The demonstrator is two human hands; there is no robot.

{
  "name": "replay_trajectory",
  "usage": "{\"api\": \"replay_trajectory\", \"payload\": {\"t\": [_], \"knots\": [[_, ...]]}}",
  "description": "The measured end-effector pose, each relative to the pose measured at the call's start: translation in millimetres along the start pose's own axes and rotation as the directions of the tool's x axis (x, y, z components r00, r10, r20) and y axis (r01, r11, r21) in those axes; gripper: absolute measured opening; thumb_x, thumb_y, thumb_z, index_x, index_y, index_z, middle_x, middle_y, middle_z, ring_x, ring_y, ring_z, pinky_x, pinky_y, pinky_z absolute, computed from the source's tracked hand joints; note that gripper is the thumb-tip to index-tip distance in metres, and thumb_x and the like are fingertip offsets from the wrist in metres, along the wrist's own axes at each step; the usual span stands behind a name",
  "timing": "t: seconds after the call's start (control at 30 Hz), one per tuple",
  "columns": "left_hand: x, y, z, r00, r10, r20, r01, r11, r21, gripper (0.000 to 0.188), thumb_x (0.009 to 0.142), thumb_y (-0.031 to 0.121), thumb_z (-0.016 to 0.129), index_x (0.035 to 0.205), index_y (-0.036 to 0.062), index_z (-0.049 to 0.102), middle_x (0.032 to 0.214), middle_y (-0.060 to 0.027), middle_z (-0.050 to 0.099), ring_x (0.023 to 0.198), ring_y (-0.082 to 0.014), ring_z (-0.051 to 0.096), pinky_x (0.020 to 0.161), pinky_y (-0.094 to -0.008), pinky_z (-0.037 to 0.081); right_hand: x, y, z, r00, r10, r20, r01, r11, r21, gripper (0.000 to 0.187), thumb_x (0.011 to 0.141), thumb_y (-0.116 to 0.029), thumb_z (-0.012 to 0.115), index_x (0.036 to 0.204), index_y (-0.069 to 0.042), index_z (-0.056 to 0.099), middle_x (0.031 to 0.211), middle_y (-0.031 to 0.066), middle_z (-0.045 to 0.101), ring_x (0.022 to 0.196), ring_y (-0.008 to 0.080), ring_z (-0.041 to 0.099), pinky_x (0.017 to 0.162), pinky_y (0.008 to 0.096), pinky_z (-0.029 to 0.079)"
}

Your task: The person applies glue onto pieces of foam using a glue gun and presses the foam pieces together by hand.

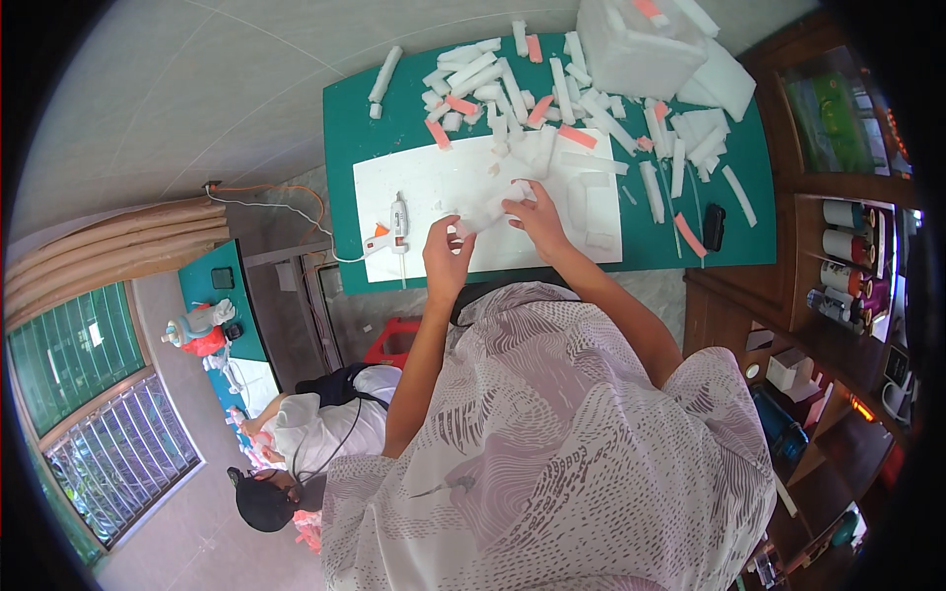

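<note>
Your left hand (445, 258) and right hand (537, 219) meet over the white sheet (434, 177) on the green tabletop (345, 128), both on a small white foam piece (488, 209) between them. Your left grip is pinching its left end with the fingers curled in; your right grip is pinching its right side from above, fingers pressed onto the foam. The piece sits near the middle of the sheet, toward its near edge. A white glue gun (396, 225) lies just left of your left hand, its cord trailing off the left edge of the tabletop. Cut white and pink foam strips (493, 84) are scattered across the far side, and a large white foam block (631, 44) stands at the far right. A black object (713, 227) lies to the right of the sheet.
</note>
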State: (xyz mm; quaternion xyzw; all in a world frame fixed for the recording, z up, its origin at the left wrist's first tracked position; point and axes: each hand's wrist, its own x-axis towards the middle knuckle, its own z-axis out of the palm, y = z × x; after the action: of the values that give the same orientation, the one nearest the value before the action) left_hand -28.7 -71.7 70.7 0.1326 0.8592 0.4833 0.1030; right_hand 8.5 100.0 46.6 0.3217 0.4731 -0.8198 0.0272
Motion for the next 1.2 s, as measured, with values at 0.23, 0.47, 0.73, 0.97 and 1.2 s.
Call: {"api": "replay_trajectory", "payload": {"t": [0.23,0.47,0.73,0.97,1.2], "knots": [[0.3,-1.1,3.0,1.000,-0.010,-0.003,0.010,0.997,-0.082,0.037,0.075,-0.001,0.067,0.108,-0.0025,0.052,0.102,-0.0153,0.057,0.078,-0.0207,0.063,0.065,-0.0279,0.053,-0.4,0.3,-0.1,1.000,0.008,0.013,-0.008,1.000,0.007,0.040,0.081,-0.014,0.063,0.118,-0.015,0.046,0.097,0.0037,0.060,0.092,0.0118,0.055,0.076,0.0279,0.044],[4.3,3.1,7.0,1.000,0.011,0.005,-0.010,0.997,-0.082,0.036,0.075,-0.002,0.066,0.108,-0.0024,0.052,0.102,-0.0156,0.057,0.078,-0.0207,0.062,0.066,-0.0279,0.053,-1.6,0.9,0.0,1.000,0.017,0.024,-0.017,1.000,0.005,0.043,0.081,-0.015,0.064,0.119,-0.013,0.045,0.100,0.0045,0.060,0.093,0.0123,0.054,0.076,0.0286,0.044],[8.7,9.4,8.7,0.999,-0.001,0.036,0.003,0.998,-0.068,0.035,0.075,-0.002,0.066,0.106,-0.0029,0.052,0.098,-0.0161,0.058,0.078,-0.0225,0.064,0.066,-0.0288,0.054,-2.5,-0.5,0.0,1.000,0.011,0.029,-0.011,1.000,0.006,0.044,0.080,-0.016,0.064,0.119,-0.012,0.044,0.099,0.0053,0.060,0.093,0.0126,0.054,0.075,0.0282,0.044],[10.6,11.5,7.6,0.999,0.012,0.045,-0.011,1.000,-0.022,0.034,0.075,-0.002,0.066,0.106,-0.0035,0.053,0.098,-0.0169,0.058,0.078,-0.0235,0.064,0.066,-0.0291,0.054,-2.8,-2.2,0.3,0.999,0.013,0.030,-0.014,1.000,0.010,0.044,0.080,-0.016,0.064,0.119,-0.012,0.044,0.098,0.0055,0.060,0.092,0.0126,0.054,0.075,0.0286,0.044],[11.6,7.6,7.6,0.999,0.011,0.040,-0.010,1.000,-0.020,0.034,0.075,-0.002,0.066,0.106,-0.0036,0.053,0.099,-0.0166,0.058,0.078,-0.0233,0.064,0.067,-0.0288,0.054,-0.9,-0.5,0.3,1.000,0.004,0.017,-0.004,1.000,0.016,0.046,0.079,-0.013,0.064,0.121,-0.009,0.043,0.094,0.0048,0.061,0.087,0.0110,0.055,0.070,0.0244,0.045]]}}
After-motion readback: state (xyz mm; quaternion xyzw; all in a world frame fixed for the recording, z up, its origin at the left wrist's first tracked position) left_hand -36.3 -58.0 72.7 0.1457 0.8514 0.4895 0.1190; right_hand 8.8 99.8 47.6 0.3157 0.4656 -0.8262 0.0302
